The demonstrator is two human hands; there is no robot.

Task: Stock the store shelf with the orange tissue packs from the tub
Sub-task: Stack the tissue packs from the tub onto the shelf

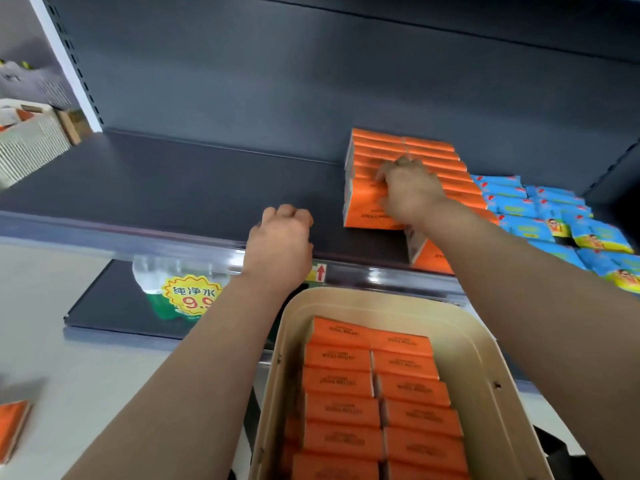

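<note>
Right hand [406, 194] gripping orange packs [429, 158] on shelf [173, 181], left hand [281, 241] fisted

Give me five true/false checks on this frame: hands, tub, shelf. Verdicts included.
1. The right hand is on the stack of orange tissue packs on the shelf. True.
2. The left hand holds an orange pack. False: its fingers are curled on nothing, above the shelf's front edge.
3. The tub is empty. False: two rows of orange packs lie in it.
4. Blue packs lie right of the orange stack. True.
5. The shelf left of the orange stack is packed with goods. False: that stretch is bare dark shelf.
</note>
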